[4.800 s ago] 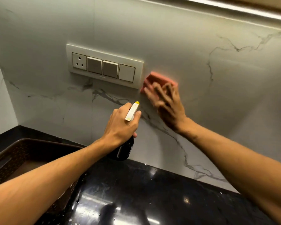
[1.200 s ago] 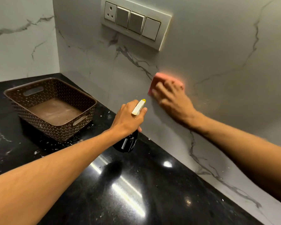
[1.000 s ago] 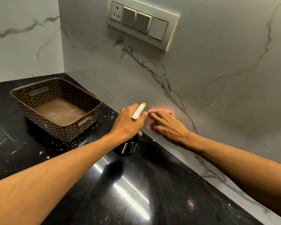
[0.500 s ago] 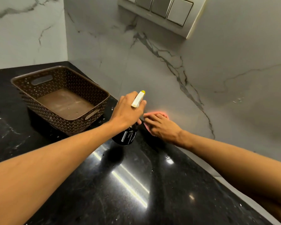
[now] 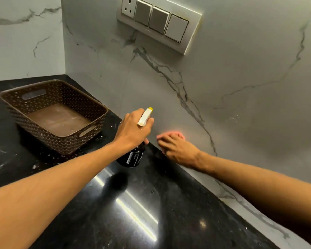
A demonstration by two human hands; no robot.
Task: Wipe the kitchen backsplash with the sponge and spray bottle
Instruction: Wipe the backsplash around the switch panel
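Note:
My right hand [image 5: 178,149] presses a pink sponge [image 5: 176,133] flat against the white marble backsplash [image 5: 241,78], low down where the wall meets the counter. Only the sponge's top edge shows above my fingers. My left hand [image 5: 133,131] grips a dark spray bottle [image 5: 132,158] with a white and yellow nozzle, held just above the black counter [image 5: 133,212] and a little left of the sponge. The nozzle points at the wall.
A brown perforated basket [image 5: 13,105] stands on the counter in the left corner. A white switch panel [image 5: 160,22] with a socket is mounted on the wall above the hands. White specks lie on the counter around the basket.
My right hand has slid the sponge down the wall from beside the switch panel to the bottom edge by the counter. The left hand keeps its hold on the bottle.

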